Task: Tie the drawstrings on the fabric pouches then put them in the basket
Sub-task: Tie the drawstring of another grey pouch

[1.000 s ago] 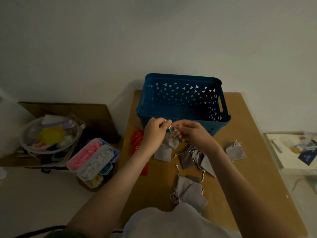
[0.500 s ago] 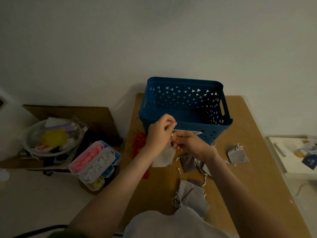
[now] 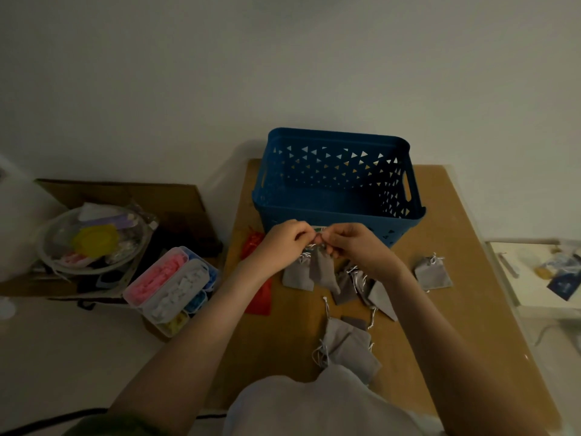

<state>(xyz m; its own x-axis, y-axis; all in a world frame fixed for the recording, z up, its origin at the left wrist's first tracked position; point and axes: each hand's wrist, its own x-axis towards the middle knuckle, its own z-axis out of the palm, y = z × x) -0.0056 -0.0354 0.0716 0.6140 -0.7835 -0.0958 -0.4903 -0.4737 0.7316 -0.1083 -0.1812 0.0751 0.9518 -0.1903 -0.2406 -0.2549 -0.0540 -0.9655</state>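
Left hand (image 3: 284,239) and right hand (image 3: 352,243) have drawn level since half a second ago, each pinching drawstrings (image 3: 311,247) atop the grey pouch (image 3: 323,272) hanging just before the basket (image 3: 339,136), so knot probably cinching, drop-in next.

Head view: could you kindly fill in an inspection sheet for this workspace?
Surface: brown table, dimly lit.
Job's things: blue basket, no pouch visible inside; held pouch in front of it; loose pouches on table.
Clutter: red item at table's left edge.
Hands: left hand and right hand pinch the held pouch's top.
Cables: black cable, lower left floor.
Surroundings: compartment box, bowl, cardboard to the left.
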